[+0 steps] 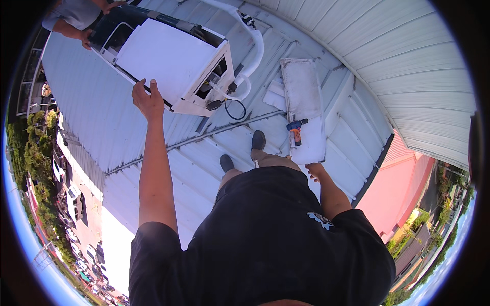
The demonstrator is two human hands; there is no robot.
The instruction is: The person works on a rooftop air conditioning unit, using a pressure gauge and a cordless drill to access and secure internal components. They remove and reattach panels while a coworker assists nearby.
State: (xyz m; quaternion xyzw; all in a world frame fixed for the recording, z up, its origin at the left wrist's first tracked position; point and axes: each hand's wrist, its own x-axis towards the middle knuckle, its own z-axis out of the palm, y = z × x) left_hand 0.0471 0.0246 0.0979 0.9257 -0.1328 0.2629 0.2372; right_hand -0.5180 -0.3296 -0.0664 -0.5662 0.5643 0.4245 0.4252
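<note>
A white boxy metal unit [166, 56], like an outdoor air-conditioner, lies on the roof ahead of me to the left. Its near right end is uncovered, showing fittings and cables. At its near left edge is my left hand [148, 102], thumb and fingers apart against the casing, not wrapped round it. My right hand [315, 171] hangs low by my right side with loosely bent, parted fingers and nothing visible in them. Just beyond it lies a long white panel [303, 92]. An orange and blue cordless drill [295, 131] rests on the panel's nearer part.
Another person's hand [86, 38] touches the unit's far left end. A thick white wrapped pipe [258, 48] curves beside the unit, and a black cable [240, 115] loops near my feet. Ribbed metal roofing [148, 137] lies underfoot; its right edge drops toward a pink roof [395, 188].
</note>
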